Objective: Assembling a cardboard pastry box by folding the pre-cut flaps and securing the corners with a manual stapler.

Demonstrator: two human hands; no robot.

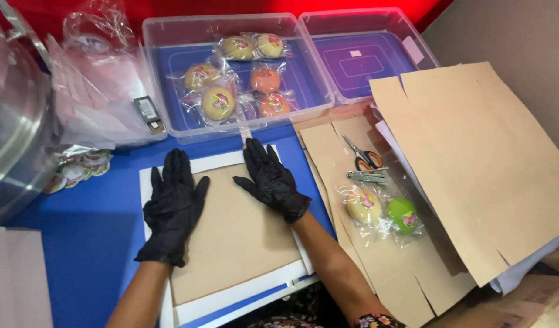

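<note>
Low in the centre of the frame, the left hand [170, 209] and right hand [271, 180], both in black gloves, press flat with fingers spread, gripping nothing, on a brown cardboard sheet [234, 240] lying over a white board [231, 296] on the blue worktop [91, 243].

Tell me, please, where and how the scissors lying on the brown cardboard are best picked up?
Probably by the orange handle loops of the scissors, coming from above with the right hand. They lie flat on the brown cardboard, loops nearer the person, blades pointing away.
</note>
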